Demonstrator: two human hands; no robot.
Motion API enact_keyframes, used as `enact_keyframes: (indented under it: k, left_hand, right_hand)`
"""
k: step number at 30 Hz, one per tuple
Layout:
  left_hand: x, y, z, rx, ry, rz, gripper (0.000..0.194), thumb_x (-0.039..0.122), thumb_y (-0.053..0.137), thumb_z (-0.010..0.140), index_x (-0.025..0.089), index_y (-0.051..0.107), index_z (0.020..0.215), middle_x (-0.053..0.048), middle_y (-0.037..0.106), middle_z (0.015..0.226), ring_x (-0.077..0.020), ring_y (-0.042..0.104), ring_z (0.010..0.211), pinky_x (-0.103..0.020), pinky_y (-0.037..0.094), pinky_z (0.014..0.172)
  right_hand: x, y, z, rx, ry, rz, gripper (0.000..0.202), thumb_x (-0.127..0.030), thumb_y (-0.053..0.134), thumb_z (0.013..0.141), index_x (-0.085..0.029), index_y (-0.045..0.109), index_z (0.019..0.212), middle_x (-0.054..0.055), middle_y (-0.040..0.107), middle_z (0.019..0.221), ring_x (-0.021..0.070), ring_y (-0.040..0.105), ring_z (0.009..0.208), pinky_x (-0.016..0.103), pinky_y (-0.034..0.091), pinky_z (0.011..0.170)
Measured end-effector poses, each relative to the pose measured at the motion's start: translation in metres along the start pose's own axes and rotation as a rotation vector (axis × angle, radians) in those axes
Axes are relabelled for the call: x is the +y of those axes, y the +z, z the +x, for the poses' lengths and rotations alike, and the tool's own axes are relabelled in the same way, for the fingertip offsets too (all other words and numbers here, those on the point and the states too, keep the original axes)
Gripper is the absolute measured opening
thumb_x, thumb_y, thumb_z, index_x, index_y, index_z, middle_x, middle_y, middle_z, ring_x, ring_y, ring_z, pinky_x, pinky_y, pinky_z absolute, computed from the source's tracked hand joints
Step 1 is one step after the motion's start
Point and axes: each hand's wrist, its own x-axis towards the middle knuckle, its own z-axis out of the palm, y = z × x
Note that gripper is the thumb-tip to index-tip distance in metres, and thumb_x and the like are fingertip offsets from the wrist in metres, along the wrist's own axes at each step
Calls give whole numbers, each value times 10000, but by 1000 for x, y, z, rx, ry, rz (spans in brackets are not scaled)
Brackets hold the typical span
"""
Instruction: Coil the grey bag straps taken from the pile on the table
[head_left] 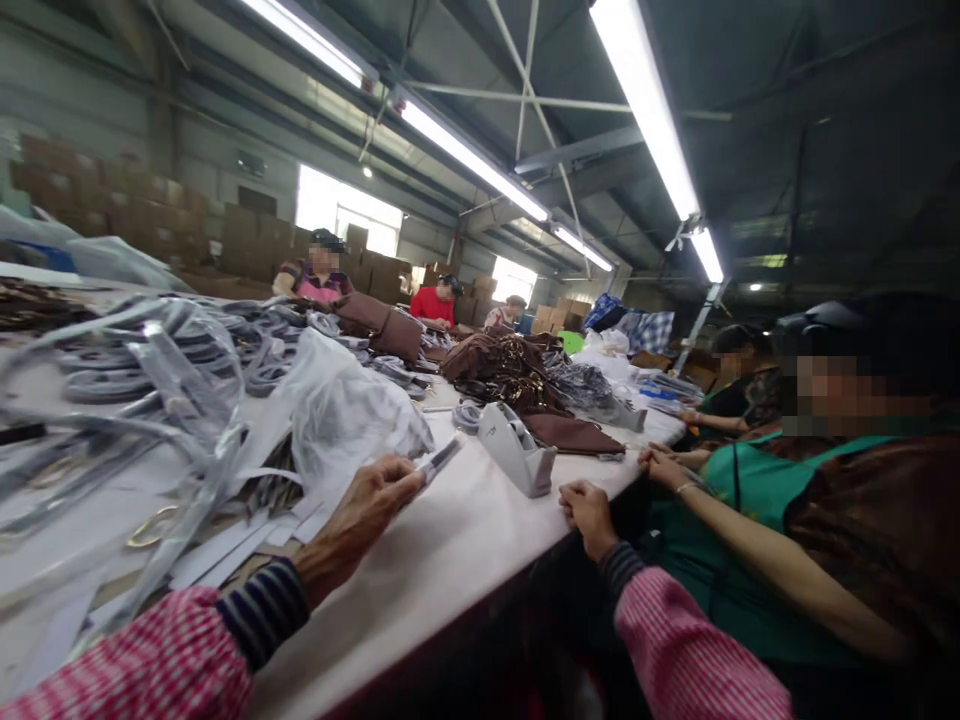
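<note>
My left hand is closed over the table, its thumb and fingers pinching a short grey strip that looks wrapped in clear film. The strip's free end points up and to the right, towards a light grey tape dispenser. My right hand is at the table's edge, just right of the dispenser and apart from it. Its fingers are curled together in a pinch; whatever they may hold is too small to make out. A crumpled clear plastic bag lies beyond my left hand.
Plastic-wrapped grey straps are heaped on the left of the white table. Brown bags with metal clasps are piled behind the dispenser. White paper strips lie by my left wrist. A co-worker in a green apron sits close on the right.
</note>
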Motion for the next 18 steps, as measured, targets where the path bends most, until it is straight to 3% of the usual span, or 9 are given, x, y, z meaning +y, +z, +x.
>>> enact_keyframes:
  k: [2, 4, 7, 9, 13, 18]
  left_hand:
    - [-1, 2, -2, -3, -7, 27, 363, 526, 617, 814, 175, 654, 729, -16, 604, 768, -197, 517, 736, -300, 360, 648]
    - [-3, 5, -5, 19, 4, 79, 340, 510, 608, 820, 183, 645, 732, -25, 621, 814, -218, 545, 794, -318, 382, 692]
    - [-6, 11, -10, 45, 134, 157, 316, 488, 597, 845, 192, 645, 744, -51, 649, 935, -256, 580, 913, -367, 426, 813]
    - [-7, 14, -13, 55, 244, 186, 296, 472, 595, 874, 199, 644, 769, -62, 647, 977, -267, 585, 960, -394, 437, 875]
    - [-12, 17, -16, 111, 362, 251, 209, 390, 599, 902, 212, 617, 793, -73, 637, 989, -284, 566, 1017, -430, 438, 927]
    - [-20, 18, -17, 170, 419, 417, 140, 301, 587, 919, 221, 608, 806, -74, 631, 1007, -293, 525, 1021, -441, 443, 897]
  right_hand:
    - [-6, 9, -23, -87, -8, 65, 444, -514, 822, 753, -175, 545, 675, -50, 502, 545, 72, 391, 430, 192, 235, 378]
    - [-18, 27, -50, -218, -26, 147, 461, -549, 846, 688, -179, 573, 724, -31, 559, 601, 81, 440, 465, 195, 273, 401]
    - [-41, 64, -93, -476, -2, 361, 444, -539, 847, 727, -183, 584, 769, -17, 603, 650, 73, 457, 475, 190, 287, 416]
    - [-52, 88, -113, -576, 34, 469, 438, -518, 855, 741, -181, 576, 757, -21, 603, 639, 61, 444, 459, 182, 269, 410]
    - [-54, 120, -127, -585, 58, 534, 424, -499, 861, 734, -171, 592, 743, -19, 609, 624, 53, 433, 445, 176, 264, 401]
    - [-44, 131, -122, -502, 103, 533, 467, -529, 871, 683, -179, 561, 701, -28, 590, 580, 52, 411, 423, 173, 239, 379]
